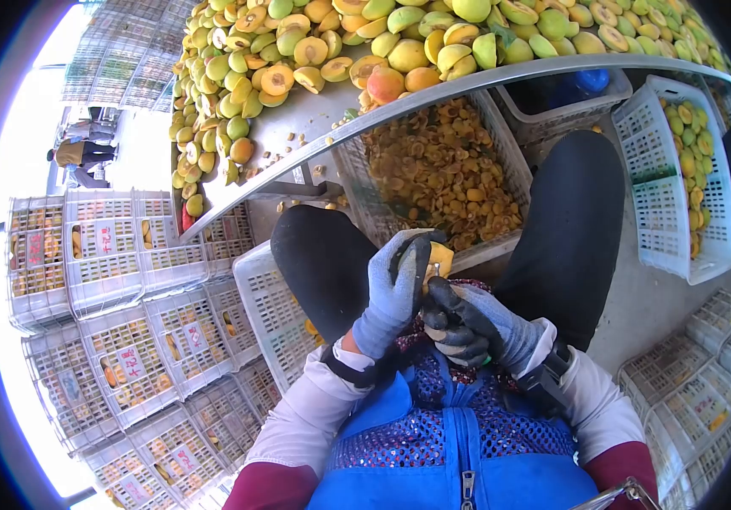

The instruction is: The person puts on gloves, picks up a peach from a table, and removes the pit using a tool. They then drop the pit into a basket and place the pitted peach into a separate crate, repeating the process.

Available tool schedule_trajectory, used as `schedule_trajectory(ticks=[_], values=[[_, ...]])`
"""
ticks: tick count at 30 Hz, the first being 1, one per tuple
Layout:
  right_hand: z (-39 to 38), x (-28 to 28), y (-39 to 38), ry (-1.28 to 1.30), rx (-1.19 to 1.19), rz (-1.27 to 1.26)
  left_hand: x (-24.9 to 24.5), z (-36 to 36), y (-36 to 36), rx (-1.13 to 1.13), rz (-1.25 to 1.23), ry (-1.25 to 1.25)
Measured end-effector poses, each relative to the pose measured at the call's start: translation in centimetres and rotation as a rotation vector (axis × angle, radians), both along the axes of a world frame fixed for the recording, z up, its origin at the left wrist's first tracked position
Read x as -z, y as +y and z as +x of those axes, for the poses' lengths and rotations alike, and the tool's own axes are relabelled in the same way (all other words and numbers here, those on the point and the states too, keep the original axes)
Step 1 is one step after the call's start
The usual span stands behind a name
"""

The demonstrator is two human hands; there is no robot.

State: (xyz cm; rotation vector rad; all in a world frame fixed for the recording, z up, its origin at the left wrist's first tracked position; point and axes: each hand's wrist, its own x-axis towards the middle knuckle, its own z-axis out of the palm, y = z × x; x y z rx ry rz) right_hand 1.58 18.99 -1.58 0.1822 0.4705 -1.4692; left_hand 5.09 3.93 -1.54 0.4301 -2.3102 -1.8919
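Observation:
In front of my body, my left hand (395, 285), in a grey-blue glove with dark fingers, is closed around a yellow piece of apricot-like fruit (440, 257). Right beside it, my right hand (472, 321), gloved the same way, has its fingers curled tight. A small metallic glint shows by the fruit, and a bit of green peeks out under the right fist, so it seems to grip a slim tool whose kind I cannot make out. Beyond both hands, a crate (501, 110) between my knees holds many brownish-yellow fruit pieces.
A metal-edged table (297, 127) ahead carries heaped green-yellow fruit, many cut in half. White crates (110, 293) of fruit are stacked at left, more crates (697, 391) at lower right. A white basket (646, 212) of green fruit stands right. A distant person (85, 153) is at far left.

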Motion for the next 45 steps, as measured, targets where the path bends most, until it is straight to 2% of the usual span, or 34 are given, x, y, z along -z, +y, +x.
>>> schedule_trajectory(ticks=[2, 6, 9, 11, 12, 15, 18, 21, 24, 25, 28, 30, 32, 34, 35, 36, 39, 40, 42, 43, 45], values=[[0.2, 0.8, 0.0, -0.164, 0.043, -0.119, -0.1, -0.2, -0.1, 0.043, 0.102, 0.052], [0.9, 2.4, 0.0, -0.555, 0.094, -0.346, 0.2, -0.8, -0.2, 0.085, 0.143, 0.013], [1.1, 2.4, 0.2, -0.460, 0.134, -0.365, -0.5, -0.8, 0.5, 0.052, 0.208, 0.024], [1.1, 1.7, 0.2, -0.200, 0.138, -0.247, -0.7, -0.7, 0.8, -0.023, 0.230, 0.020], [1.0, 1.4, 0.2, -0.069, 0.139, -0.191, -0.6, -0.7, 0.4, 0.025, 0.129, 0.057], [1.1, 1.7, 0.2, -0.291, 0.033, -0.216, 0.2, -0.6, -1.6, 0.193, -0.194, 0.171], [2.1, 1.6, -0.1, -0.614, 0.055, -0.374, -0.2, -0.5, -2.1, 0.287, -0.167, 0.161], [2.3, 1.7, 0.0, -0.562, 0.029, -0.383, 0.2, 0.4, -0.6, 0.152, 0.293, 0.003], [2.3, 1.8, 0.3, -0.492, 0.039, -0.380, 0.1, 0.8, 0.2, 0.091, 0.478, -0.033], [2.2, 1.7, 0.4, -0.478, 0.036, -0.377, -0.3, 0.7, 0.8, 0.108, 0.265, 0.118], [1.7, 1.1, 0.3, -0.397, 0.040, -0.331, -0.3, 0.5, 0.7, 0.114, 0.028, 0.205], [1.8, 0.7, 0.4, -0.295, 0.080, -0.236, 1.5, 1.3, 1.3, -0.048, 0.036, 0.160], [1.6, 1.2, 0.7, -0.192, 0.130, -0.330, 2.5, 2.0, 1.4, -0.181, 0.248, 0.046], [0.5, 1.9, 0.8, -0.158, 0.166, -0.369, 2.1, 1.5, 1.0, -0.257, 0.659, -0.131], [0.0, 2.3, 1.0, -0.187, 0.174, -0.352, 2.4, 1.6, 0.5, -0.288, 0.566, -0.140], [-0.3, 2.4, 1.1, -0.213, 0.171, -0.336, 1.0, 1.1, 0.4, -0.310, 0.580, -0.149], [-0.6, 2.8, 0.6, -0.197, 0.198, -0.209, 1.2, 1.7, -2.0, -0.419, 0.947, -0.210], [-0.6, 3.2, 0.4, -0.202, 0.206, -0.153, 1.4, 2.4, -2.9, -0.406, 0.833, -0.261], [-0.7, 3.4, 0.3, -0.111, 0.217, -0.043, -0.2, 3.5, -3.8, -0.399, 0.740, -0.156], [-0.8, 3.0, 0.3, -0.089, 0.232, 0.028, -1.5, 4.1, -4.6, -0.461, 0.807, -0.135], [-1.0, 2.5, 0.5, -0.037, 0.256, 0.078, -2.1, 6.3, -7.9, -0.583, 0.462, 0.066]])
